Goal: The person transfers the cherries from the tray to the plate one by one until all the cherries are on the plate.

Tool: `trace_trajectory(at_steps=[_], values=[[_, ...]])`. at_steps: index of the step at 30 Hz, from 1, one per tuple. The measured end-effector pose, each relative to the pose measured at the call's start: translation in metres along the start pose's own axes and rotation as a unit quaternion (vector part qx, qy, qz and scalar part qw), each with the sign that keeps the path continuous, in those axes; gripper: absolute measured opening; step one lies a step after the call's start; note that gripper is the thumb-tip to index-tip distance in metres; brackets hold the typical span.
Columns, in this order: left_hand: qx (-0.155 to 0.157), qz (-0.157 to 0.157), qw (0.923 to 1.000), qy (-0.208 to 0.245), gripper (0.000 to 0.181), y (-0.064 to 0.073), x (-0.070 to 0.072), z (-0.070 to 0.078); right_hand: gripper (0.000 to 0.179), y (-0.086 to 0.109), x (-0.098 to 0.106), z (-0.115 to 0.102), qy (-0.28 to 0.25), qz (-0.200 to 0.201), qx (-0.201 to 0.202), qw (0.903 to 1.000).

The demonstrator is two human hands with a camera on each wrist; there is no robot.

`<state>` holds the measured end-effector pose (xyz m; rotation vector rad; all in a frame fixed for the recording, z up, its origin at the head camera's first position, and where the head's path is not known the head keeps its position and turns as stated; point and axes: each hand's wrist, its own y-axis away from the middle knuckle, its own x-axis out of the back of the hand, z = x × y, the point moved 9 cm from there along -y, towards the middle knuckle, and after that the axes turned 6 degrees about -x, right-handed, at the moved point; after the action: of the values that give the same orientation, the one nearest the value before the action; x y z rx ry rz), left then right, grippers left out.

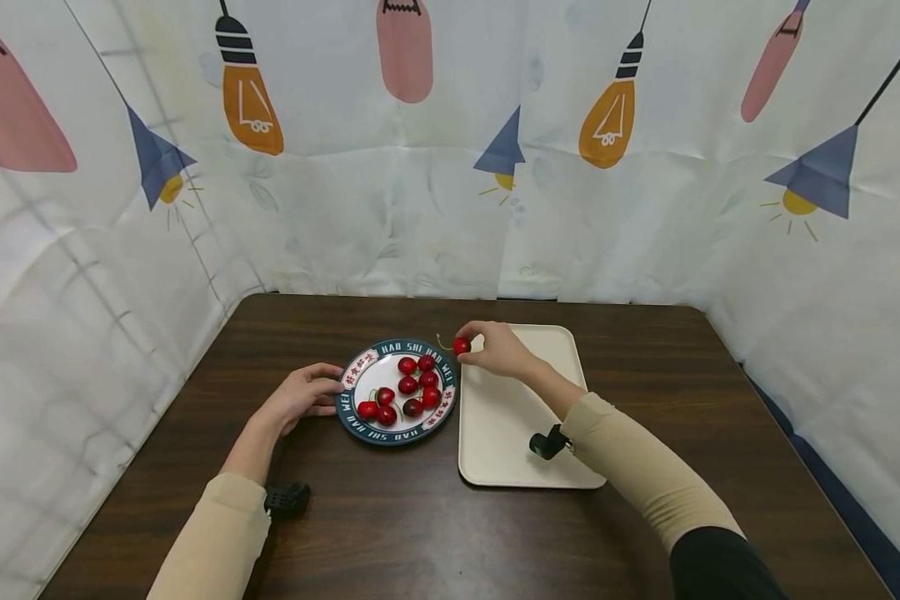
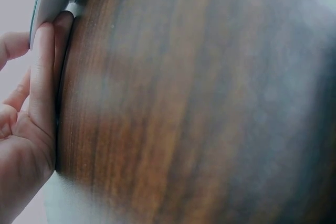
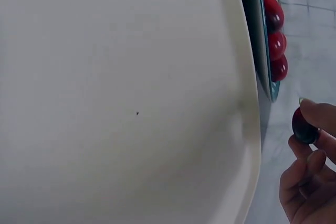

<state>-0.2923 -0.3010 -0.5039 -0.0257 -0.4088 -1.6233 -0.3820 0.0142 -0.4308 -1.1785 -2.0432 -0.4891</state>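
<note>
My left hand (image 1: 305,393) holds the left edge of a round plate (image 1: 348,421) with a dark blue, lettered rim. In the left wrist view, fingers (image 2: 43,72) reach under the plate's lip (image 2: 52,3) and the thumb touches its edge. Several red cherries (image 1: 407,385), some with stems, lie on the plate's white middle. Between thumb and fingertips, my right hand (image 1: 498,350) pinches one cherry (image 1: 462,346) by its body, its stem pointing left. That cherry is in the air near the upper left corner of a cream tray (image 1: 510,442); in the right wrist view it looks dark red.
The tray stands just right of the plate, on a dark wooden table (image 1: 390,525). A tiny dark speck (image 3: 137,113) marks the tray's surface. White curtains (image 1: 420,225) printed with lamps and bulbs hang behind and beside the table. Each wrist carries a small black camera (image 1: 547,442).
</note>
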Motion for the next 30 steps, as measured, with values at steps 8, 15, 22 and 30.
trace_trajectory(at_steps=[8,15,22,30], values=[[0.002,0.001,1.0,-0.003,0.051,0.0,0.0,0.0,0.032,-0.003,-0.015,-0.019,0.012,-0.021,0.022,0.9995],[-0.001,-0.001,1.0,0.0,0.051,0.0,0.001,0.002,0.032,-0.004,-0.024,-0.035,0.025,-0.029,0.04,0.9985],[0.0,0.0,1.0,-0.002,0.051,0.001,0.001,0.002,0.034,-0.004,-0.037,-0.046,0.024,-0.045,0.045,0.9977],[0.002,-0.001,1.0,-0.001,0.052,0.001,0.0,0.0,0.035,-0.001,-0.048,-0.055,0.014,-0.065,0.058,0.9961]])
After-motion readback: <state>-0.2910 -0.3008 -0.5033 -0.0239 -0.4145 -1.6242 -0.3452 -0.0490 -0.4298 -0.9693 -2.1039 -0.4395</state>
